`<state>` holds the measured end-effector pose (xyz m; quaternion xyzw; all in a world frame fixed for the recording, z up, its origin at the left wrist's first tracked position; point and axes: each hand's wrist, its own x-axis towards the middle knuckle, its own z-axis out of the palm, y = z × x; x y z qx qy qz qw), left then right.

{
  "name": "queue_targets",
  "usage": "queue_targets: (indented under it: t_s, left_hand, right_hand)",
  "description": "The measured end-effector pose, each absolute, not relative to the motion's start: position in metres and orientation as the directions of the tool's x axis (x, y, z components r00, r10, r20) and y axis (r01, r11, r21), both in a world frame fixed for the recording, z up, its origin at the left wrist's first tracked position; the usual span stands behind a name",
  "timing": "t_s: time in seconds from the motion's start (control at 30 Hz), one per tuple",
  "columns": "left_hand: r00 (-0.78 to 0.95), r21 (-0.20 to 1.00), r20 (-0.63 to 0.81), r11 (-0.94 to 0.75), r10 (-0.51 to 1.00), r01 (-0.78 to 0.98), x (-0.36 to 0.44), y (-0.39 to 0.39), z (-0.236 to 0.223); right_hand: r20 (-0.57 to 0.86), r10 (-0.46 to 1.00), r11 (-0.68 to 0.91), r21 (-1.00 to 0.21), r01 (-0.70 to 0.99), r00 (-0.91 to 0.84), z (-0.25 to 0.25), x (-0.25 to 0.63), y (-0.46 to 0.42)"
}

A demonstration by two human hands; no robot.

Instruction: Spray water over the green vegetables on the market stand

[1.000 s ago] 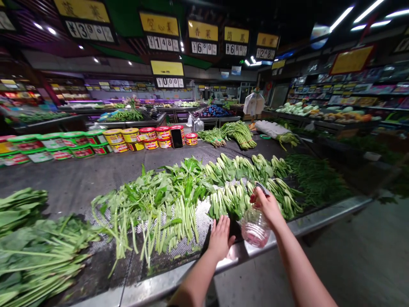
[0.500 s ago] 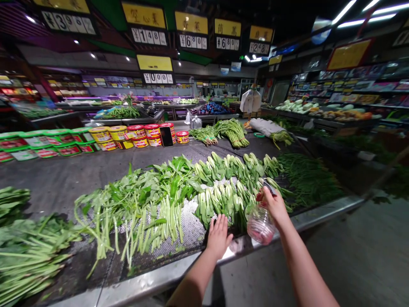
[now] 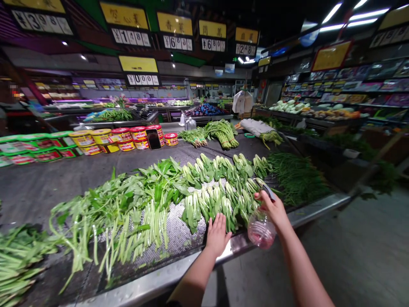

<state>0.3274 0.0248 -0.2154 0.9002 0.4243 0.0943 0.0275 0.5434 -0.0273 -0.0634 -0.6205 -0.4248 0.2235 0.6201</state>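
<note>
Market produce counter (image 3: 153, 279), near edge: left hand (image 3: 218, 235) open, palm down, just beside bok choy (image 3: 209, 204); right hand (image 3: 270, 209) closed around the neck of a plastic spray bottle (image 3: 261, 228), just right of the bok choy. Water spinach (image 3: 128, 209) lies left of the bok choy; bundled greens (image 3: 222, 133) lie beyond it.

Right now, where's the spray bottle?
In the head view, the spray bottle hangs from the right hand, over the metal table edge, just right of the bok choy.
</note>
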Motion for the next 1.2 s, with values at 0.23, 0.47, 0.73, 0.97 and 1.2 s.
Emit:
queue_targets:
  t_s: [0.23,0.47,0.73,0.97,1.2]
  left_hand:
    - [0.562,0.123,0.138,-0.577,0.815,0.807,0.339,0.027,-0.222]
    - [0.568,0.053,0.136,-0.578,0.812,0.814,0.341,0.028,-0.219]
    - [0.558,0.001,0.127,-0.562,0.820,0.827,0.345,0.027,-0.214]
    - [0.550,-0.024,0.159,-0.554,0.820,0.832,0.346,0.025,-0.213]
    - [0.544,-0.013,0.159,-0.549,0.824,0.835,0.347,0.024,-0.212]
  right_hand:
    - [0.163,0.839,0.143,-0.987,0.080,0.519,-0.053,0.562,-0.034]
    - [0.290,0.818,0.175,-0.948,0.266,0.496,-0.060,0.578,-0.029]
    - [0.453,0.830,0.161,-0.753,0.638,0.326,-0.059,0.602,-0.014]
    - [0.416,0.865,0.125,-0.719,0.683,0.280,-0.075,0.613,-0.017]
    - [0.427,0.867,0.140,-0.703,0.698,0.256,-0.083,0.625,-0.020]
